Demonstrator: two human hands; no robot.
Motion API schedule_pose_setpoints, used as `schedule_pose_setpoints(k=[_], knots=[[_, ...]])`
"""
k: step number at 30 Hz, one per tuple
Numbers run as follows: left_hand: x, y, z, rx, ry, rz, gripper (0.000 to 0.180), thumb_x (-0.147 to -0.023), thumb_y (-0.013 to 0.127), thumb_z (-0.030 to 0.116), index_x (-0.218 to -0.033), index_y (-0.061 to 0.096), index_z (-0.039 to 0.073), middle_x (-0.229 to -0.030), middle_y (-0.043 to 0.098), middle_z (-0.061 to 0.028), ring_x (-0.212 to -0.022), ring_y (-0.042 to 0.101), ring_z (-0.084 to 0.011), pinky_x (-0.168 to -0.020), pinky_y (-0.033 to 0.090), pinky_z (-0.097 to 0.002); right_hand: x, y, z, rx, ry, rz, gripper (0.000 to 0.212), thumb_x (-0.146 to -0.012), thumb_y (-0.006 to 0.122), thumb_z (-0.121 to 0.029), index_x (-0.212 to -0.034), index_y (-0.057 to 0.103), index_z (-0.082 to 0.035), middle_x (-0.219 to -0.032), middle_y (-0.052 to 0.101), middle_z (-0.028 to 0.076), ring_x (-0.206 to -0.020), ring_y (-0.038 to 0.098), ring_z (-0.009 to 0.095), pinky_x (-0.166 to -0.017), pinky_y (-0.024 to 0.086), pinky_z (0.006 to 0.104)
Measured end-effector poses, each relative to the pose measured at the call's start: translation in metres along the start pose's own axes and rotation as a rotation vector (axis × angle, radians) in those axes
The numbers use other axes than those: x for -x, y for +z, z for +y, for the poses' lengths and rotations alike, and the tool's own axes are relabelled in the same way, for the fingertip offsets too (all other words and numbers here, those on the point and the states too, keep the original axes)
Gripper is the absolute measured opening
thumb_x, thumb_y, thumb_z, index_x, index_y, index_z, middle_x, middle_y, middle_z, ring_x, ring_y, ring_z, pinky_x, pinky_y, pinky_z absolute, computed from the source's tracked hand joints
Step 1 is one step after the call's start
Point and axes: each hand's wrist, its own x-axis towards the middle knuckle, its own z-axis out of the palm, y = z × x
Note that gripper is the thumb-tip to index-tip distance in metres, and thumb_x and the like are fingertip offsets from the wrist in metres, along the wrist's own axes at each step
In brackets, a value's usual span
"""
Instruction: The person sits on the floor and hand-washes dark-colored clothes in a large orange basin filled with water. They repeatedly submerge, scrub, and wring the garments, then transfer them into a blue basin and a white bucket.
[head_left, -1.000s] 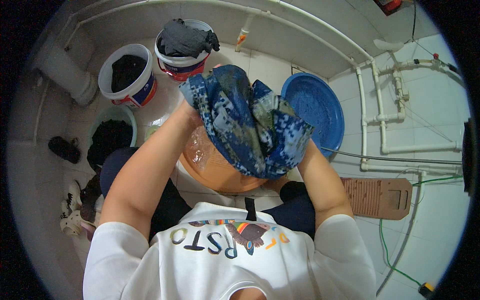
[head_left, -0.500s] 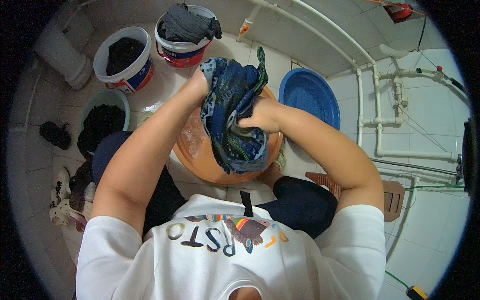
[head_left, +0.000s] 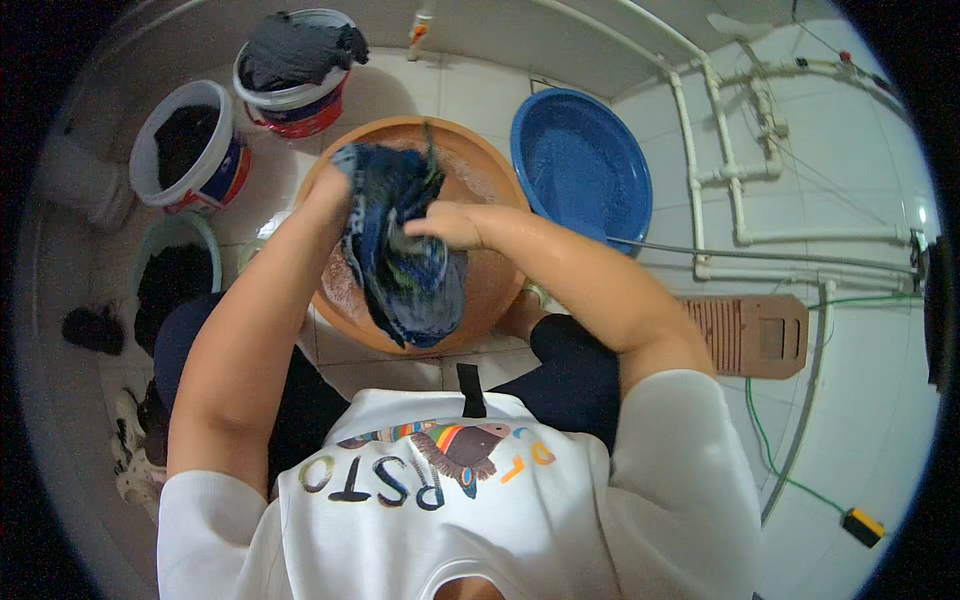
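Observation:
A wet garment [head_left: 400, 270], dark blue with a lighter mottled pattern, is bunched up and hangs between my hands; its exact kind does not show. My left hand [head_left: 332, 192] grips its upper left side, the fingers hidden behind the cloth. My right hand [head_left: 452, 224] is closed on its right side, with the thumb across the front. Beneath the cloth stands a round orange basin [head_left: 395, 126] of sudsy water. The garment covers much of it and is smeared by motion.
A blue basin [head_left: 625, 138] with water stands to the right. At left are a bucket [head_left: 222, 172] and another bucket [head_left: 305, 112], both with dark clothes, and a pale green basin [head_left: 210, 238]. A brown washboard [head_left: 740, 345] lies right, near wall pipes [head_left: 690, 150]. Shoes [head_left: 132, 460] sit lower left.
The garment and both hands have come down lower over the orange basin, and my right hand has shifted its place on the cloth. The whole view has turned somewhat to the right.

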Motion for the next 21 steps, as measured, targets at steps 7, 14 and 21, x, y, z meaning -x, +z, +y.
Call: schedule_pose_setpoints(k=[7,14,21], knots=[[0.019,0.024,0.021,0.523,-0.632,0.288,0.03,-0.085,0.045,0.021,-0.107,0.053,0.001,-0.1,0.057,-0.0192,-0.089,0.059,-0.0274,-0.075,0.048,-0.0496,0.025,0.02,0.08,-1.881,-0.261,0.363,0.065,-0.081,0.036,-0.057,-0.12,0.046,-0.006,-0.125,0.044,0.015,-0.114,0.042,0.029,-0.098,0.029,0.046],[0.014,0.042,0.028,0.268,-0.371,0.146,0.043,-0.087,0.043,0.03,-0.123,0.039,0.005,-0.113,0.051,-0.0137,-0.1,0.049,-0.0289,-0.089,0.038,-0.0485,0.12,-0.057,0.107,-1.884,-0.143,1.235,0.053,-0.085,0.031,-0.043,-0.118,0.046,-0.004,-0.121,0.048,0.016,-0.111,0.045,0.032,-0.097,0.03,0.0494],[0.026,0.051,0.041,0.186,-0.346,-0.006,0.044,-0.082,0.052,0.036,-0.116,0.045,0.01,-0.109,0.055,-0.0061,-0.096,0.052,-0.018,-0.085,0.038,-0.038,0.157,-0.099,0.262,-1.361,0.214,1.66,0.075,-0.075,0.052,-0.047,-0.13,0.031,-0.001,-0.135,0.031,0.017,-0.125,0.027,0.031,-0.102,0.017,0.0474]])
